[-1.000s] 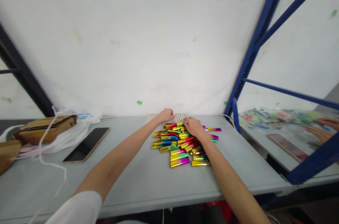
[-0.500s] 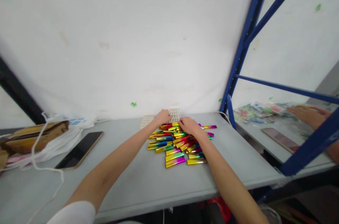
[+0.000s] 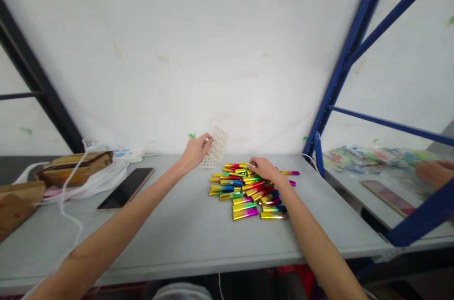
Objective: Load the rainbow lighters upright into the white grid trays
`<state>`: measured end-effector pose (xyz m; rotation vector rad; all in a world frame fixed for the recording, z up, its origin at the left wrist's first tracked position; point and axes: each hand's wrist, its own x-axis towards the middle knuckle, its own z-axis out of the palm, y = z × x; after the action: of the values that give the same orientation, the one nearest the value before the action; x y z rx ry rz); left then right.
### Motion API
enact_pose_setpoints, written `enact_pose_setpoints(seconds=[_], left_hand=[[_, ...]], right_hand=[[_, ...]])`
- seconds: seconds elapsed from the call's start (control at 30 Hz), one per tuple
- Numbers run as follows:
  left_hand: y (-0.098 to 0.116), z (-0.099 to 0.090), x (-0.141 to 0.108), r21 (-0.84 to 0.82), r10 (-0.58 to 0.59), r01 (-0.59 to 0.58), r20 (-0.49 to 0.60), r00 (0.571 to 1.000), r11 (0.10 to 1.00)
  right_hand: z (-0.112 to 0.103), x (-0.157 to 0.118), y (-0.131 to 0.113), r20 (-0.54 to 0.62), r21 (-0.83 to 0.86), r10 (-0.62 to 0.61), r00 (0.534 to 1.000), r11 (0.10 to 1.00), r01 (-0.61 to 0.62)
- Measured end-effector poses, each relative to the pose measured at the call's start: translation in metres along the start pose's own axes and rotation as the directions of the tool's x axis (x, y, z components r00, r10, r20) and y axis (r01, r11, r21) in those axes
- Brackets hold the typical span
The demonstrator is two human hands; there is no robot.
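Observation:
My left hand (image 3: 197, 150) is closed, pinching the upper left edge of a whitish sheet (image 3: 217, 148) covered in rows of small round bumps. The sheet stands tilted near the wall, its lower part at the table's back. A heap of shiny flat sticks (image 3: 244, 191), yellow fading into red, blue, green and purple, lies to the right of it. At the heap's far right side my right hand (image 3: 264, 167) has its fingers curled down onto the sticks. Whatever is under those fingers is hidden.
On the grey table (image 3: 184, 238) a dark phone (image 3: 126, 189) lies left, near a brown cardboard box (image 3: 80, 167), white plastic bags and a white cable (image 3: 64, 196). A blue metal frame (image 3: 329, 97) stands right; beyond it are another person's hand (image 3: 434, 172) and colourful packets (image 3: 372, 158).
My left hand has moved left from the back of the heap and now holds the bumpy sheet raised and tilted. My right hand stays at the heap. The view has shifted somewhat.

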<state>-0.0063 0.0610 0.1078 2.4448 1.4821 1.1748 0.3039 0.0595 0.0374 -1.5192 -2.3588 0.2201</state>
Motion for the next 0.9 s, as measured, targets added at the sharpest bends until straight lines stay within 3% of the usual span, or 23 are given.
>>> enact_pose_setpoints(seconds=[0.07,0.17,0.23,0.37,0.47,0.6,0.77,0.9], left_hand=[[-0.015,-0.032,-0.025,-0.044,0.010,-0.001,0.190,0.982,0.999],[-0.038,-0.064,-0.062,-0.055,-0.011,0.038,0.424,0.906,0.998],[-0.051,-0.070,-0.083,-0.005,0.009,-0.008,0.484,0.875,1.000],[-0.063,-0.059,-0.109,0.021,-0.002,-0.013,0.601,0.799,1.000],[-0.059,-0.052,-0.125,0.067,-0.078,0.051,0.513,0.855,0.996],[-0.048,-0.058,-0.158,0.100,-0.138,0.112,0.312,0.940,0.989],[-0.033,-0.058,-0.200,0.203,-0.153,0.105,0.239,0.959,0.973],[-0.028,-0.049,-0.210,0.221,-0.161,0.118,0.188,0.969,0.968]], right_hand=[[-0.001,-0.002,0.000,-0.003,0.031,0.012,1.000,0.999,-0.012],[-0.001,-0.004,-0.001,-0.018,0.051,0.023,1.000,0.998,-0.022],[-0.001,-0.004,-0.001,-0.035,0.065,0.009,0.999,0.998,-0.007],[0.000,-0.004,0.001,-0.066,0.107,-0.012,0.998,0.994,0.019],[0.000,-0.004,0.003,-0.105,0.114,-0.012,0.994,0.993,0.024],[0.000,-0.003,0.003,-0.145,0.117,-0.018,0.989,0.992,0.035],[0.004,-0.001,0.004,-0.148,0.096,-0.009,0.989,0.995,0.023],[0.005,-0.001,0.004,-0.179,0.085,-0.018,0.984,0.996,0.034]])
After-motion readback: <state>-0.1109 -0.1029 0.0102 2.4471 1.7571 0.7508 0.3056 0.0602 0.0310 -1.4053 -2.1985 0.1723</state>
